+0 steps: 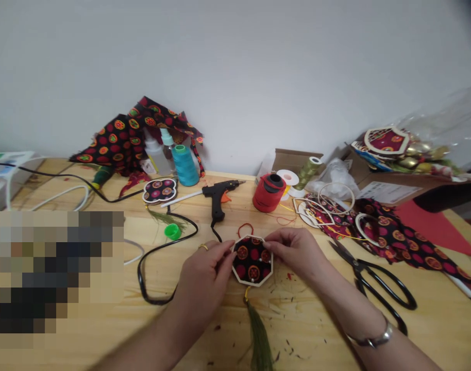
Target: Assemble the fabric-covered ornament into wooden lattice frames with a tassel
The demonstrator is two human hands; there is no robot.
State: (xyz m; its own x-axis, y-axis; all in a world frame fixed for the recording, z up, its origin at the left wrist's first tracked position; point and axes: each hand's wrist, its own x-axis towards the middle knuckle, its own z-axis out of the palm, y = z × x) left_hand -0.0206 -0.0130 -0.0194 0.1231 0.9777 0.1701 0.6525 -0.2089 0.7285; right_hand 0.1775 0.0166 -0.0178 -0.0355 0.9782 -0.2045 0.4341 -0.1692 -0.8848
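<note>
An octagonal fabric ornament (253, 260) with a pale wooden rim sits between my two hands. Dark cloth with red and orange round motifs fills it, and small pale dots show on the cloth. My left hand (208, 275) pinches its left edge; a ring is on one finger. On the upper right edge, my right hand (299, 252) grips with thumb and fingertips. A red cord loop (245, 226) sticks out at the top. From the bottom, a green tassel (259, 337) hangs by a yellow thread.
A black glue gun (217, 202) lies behind the hands, its cord looping left. Large black scissors (374, 281) rest at right. A red spool (267, 195), blue thread cone (186, 166), green cap (172, 232) and finished-looking flower-shaped ornament (160, 190) stand around. A cardboard box (390, 180) is far right.
</note>
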